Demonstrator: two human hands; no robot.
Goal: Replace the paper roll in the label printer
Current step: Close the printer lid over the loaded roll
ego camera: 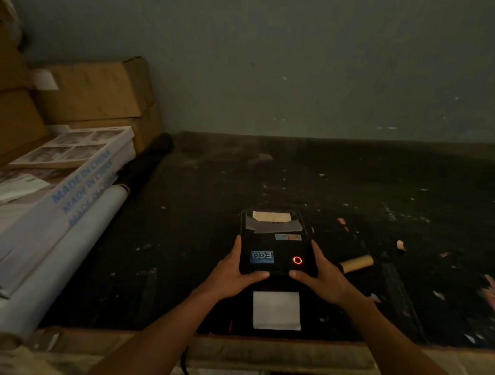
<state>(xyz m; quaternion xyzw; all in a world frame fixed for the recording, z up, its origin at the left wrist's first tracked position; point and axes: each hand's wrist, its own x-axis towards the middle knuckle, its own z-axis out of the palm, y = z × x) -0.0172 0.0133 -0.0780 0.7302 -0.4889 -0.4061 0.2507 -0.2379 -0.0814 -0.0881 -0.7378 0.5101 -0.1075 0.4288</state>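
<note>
Left hand (234, 274): grasping the printer's (276, 246) left side, thumb on the near top edge.
Right hand (319, 274): grasping the right side likewise.
Printer: black, red ring lit, blue sticker, tape patches on the far end; white paper (276, 310) sticking out toward the near edge.
Axis: long side running from near table (210, 214) edge toward the wall.
Room: bare dark tabletop behind and right; cardboard tube (356, 263) just right of the right hand; boxes (96, 93) and rolled sheet (65, 252) well left.
</note>
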